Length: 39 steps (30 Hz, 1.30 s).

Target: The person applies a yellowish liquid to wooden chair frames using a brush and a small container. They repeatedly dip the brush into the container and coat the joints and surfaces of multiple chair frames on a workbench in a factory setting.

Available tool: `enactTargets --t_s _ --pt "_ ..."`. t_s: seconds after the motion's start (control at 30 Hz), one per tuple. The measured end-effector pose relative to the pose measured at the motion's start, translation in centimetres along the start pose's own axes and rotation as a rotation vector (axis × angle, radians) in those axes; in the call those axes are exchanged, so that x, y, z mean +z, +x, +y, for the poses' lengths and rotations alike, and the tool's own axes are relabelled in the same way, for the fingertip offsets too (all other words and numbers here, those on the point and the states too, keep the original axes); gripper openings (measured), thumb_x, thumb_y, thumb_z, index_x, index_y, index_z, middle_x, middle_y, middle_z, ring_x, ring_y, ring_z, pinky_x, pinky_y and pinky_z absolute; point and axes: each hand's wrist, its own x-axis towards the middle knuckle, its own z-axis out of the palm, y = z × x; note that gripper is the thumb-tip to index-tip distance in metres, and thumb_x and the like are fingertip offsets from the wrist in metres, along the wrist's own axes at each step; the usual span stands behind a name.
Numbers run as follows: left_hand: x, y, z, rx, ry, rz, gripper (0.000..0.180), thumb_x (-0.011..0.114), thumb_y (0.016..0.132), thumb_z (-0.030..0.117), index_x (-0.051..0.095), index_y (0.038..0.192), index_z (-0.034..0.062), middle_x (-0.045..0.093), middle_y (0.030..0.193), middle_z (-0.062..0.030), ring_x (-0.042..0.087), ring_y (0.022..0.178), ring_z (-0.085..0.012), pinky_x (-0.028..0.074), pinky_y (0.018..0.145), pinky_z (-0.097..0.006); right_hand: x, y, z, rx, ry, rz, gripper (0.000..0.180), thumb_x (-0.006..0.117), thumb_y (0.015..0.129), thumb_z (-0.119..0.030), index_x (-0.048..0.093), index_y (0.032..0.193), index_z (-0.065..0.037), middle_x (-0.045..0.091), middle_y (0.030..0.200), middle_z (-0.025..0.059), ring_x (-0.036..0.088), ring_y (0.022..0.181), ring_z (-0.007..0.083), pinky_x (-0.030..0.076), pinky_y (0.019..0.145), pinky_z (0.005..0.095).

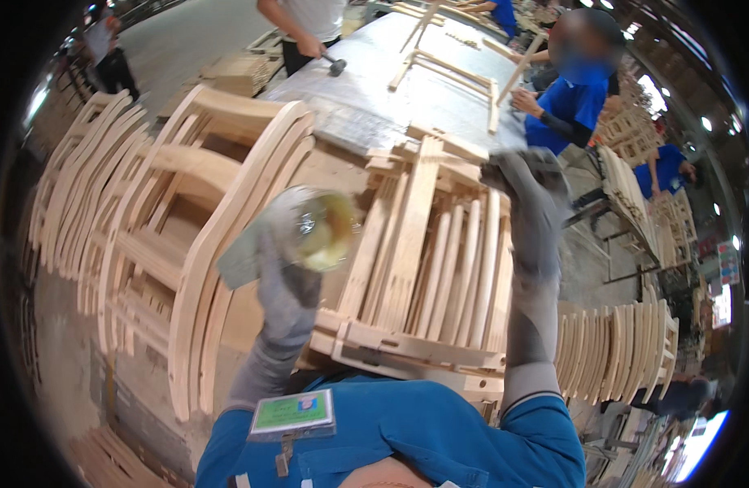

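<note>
The gloved left hand (287, 272) grasps a translucent container (324, 236) of yellowish substance, held beside the stacked spindled wooden frames (465, 268), apparently for ready access. The gloved right hand (533, 185) has fingers bent at the stack's far right corner, possibly steadying it; any grip cannot be told. The shirt's (407, 415) clipped badge (293, 413) carries illegible small print.

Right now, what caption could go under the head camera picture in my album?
A gloved left hand holds a container; the gloved right hand is beside pale wooden pieces.
</note>
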Motion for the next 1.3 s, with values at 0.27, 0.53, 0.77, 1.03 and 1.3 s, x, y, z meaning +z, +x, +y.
enactTargets --t_s 0.27,0.53,0.77,1.03,1.3 --pt "1.6 -4.9 -0.6 0.066 0.049 -0.344 0.051 0.035 0.094 0.043 0.038 0.129 0.0069 0.048 0.126 -0.0103 0.046 0.118 -0.0218 0.038 0.1 -0.04 3.1 -14.9 -4.7 -0.193 -0.129 -0.231 0.021 0.062 0.075 0.012 0.052 0.091 0.004 0.062 0.094 0.0194 0.062 0.086 0.0218 0.054 0.074 0.0313" --pt "1.5 -8.0 -0.3 0.08 -0.01 -0.503 0.054 0.032 0.094 0.046 0.037 0.13 0.0064 0.046 0.128 -0.0091 0.046 0.118 -0.0219 0.035 0.102 -0.039 2.4 -20.0 -5.1 -0.288 -0.104 -0.189 0.028 0.063 0.076 0.01 0.051 0.098 -0.001 0.062 0.096 0.0204 0.064 0.085 0.0256 0.055 0.067 0.0322" --pt "1.1 -8.9 -0.3 0.026 -0.117 -0.35 0.054 0.033 0.093 0.049 0.037 0.13 0.0095 0.046 0.128 -0.0074 0.045 0.119 -0.0205 0.037 0.1 -0.039 1.7 -25.4 -6.9 -0.261 -0.008 -0.153 0.013 0.064 0.076 0.006 0.059 0.084 -0.002 0.063 0.095 0.0199 0.062 0.093 0.0337 0.053 0.078 0.0415" --pt "1.2 -10.1 -1.0 -0.101 -0.205 -0.539 0.052 0.035 0.093 0.048 0.039 0.129 0.0105 0.046 0.128 -0.0063 0.045 0.118 -0.0208 0.036 0.101 -0.04 2.8 -26.6 -5.8 -0.22 0.145 -0.009 0.018 0.059 0.081 0.004 0.05 0.095 -0.001 0.06 0.099 0.0235 0.062 0.091 0.031 0.053 0.077 0.0415" --pt "-4.2 -8.8 -2.6 0.146 0.323 -0.17 0.046 0.036 0.095 0.039 0.038 0.13 0.009 0.046 0.127 -0.0079 0.045 0.118 -0.0212 0.038 0.1 -0.038 1.9 -25.5 -4.9 0.092 0.075 0.282 0.004 0.056 0.081 0.004 0.054 0.085 0.005 0.062 0.09 0.0178 0.064 0.079 0.0235 0.053 0.073 0.0326"
